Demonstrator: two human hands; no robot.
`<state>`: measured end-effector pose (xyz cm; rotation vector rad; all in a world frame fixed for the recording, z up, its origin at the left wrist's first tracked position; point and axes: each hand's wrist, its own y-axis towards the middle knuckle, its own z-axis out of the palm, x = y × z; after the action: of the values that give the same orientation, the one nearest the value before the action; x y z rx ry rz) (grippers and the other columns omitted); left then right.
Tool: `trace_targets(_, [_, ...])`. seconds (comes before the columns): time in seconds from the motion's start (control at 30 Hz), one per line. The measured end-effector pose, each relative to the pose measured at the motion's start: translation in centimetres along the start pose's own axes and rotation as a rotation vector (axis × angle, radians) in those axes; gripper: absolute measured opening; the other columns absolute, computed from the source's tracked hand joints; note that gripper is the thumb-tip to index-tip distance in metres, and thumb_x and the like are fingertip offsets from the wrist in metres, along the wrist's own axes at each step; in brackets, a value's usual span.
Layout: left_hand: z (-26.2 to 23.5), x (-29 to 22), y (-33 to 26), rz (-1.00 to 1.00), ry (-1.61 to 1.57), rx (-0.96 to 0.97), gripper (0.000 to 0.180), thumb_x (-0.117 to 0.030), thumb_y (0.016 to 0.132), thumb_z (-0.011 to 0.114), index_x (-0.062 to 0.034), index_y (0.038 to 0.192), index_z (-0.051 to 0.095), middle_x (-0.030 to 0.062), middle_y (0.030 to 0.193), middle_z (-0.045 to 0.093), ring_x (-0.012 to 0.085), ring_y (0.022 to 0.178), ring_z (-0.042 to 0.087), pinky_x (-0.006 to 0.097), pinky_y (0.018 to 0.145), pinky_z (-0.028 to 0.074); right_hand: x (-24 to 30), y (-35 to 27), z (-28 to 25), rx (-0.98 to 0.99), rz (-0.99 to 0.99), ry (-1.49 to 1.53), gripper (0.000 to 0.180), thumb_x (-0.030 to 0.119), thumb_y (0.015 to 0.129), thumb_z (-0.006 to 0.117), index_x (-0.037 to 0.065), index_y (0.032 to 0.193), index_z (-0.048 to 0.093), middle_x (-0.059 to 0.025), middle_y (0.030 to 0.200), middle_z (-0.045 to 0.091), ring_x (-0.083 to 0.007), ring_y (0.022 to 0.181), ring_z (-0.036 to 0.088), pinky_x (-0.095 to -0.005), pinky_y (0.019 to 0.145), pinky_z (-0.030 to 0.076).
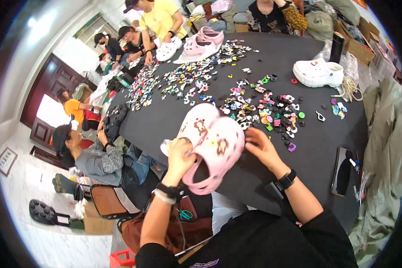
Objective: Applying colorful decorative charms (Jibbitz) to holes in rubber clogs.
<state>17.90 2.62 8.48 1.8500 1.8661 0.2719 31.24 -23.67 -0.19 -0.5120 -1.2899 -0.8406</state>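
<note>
My left hand (179, 157) grips a pale pink clog (219, 149) by its side, holding it over the near edge of the black table (165, 120). The clog carries a few small brown and yellow charms on its top. A second pink clog (196, 120) lies just behind it on the table. My right hand (262, 147) touches the front of the held clog, fingers pinched at its upper; whether they hold a charm I cannot tell. A spread of colourful shoe charms (268, 109) lies right beyond my right hand.
More charms (187, 80) cover the table's far left. A white clog (318, 72) with a rope sits far right, pink and white clogs (201, 42) at the back. A dark phone (341, 172) lies near right. Several people work around the table.
</note>
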Motion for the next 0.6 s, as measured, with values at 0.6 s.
trace_targets(0.6, [-2.7, 3.8, 6.5, 0.283, -0.257, 0.457, 0.042, 0.011, 0.066, 0.062, -0.0176, 0.094, 0.076, 0.0097, 0.126, 0.054, 0.0347, 0.129, 0.042, 0.042, 0.108, 0.034, 0.1, -1.4, 2.1, 0.034, -0.242, -0.676, 0.058, 0.036, 0.091, 0.059, 0.003, 0.136, 0.045, -0.0221, 0.135, 0.043, -0.0349, 0.126, 0.039, -0.0390, 0.106, 0.032])
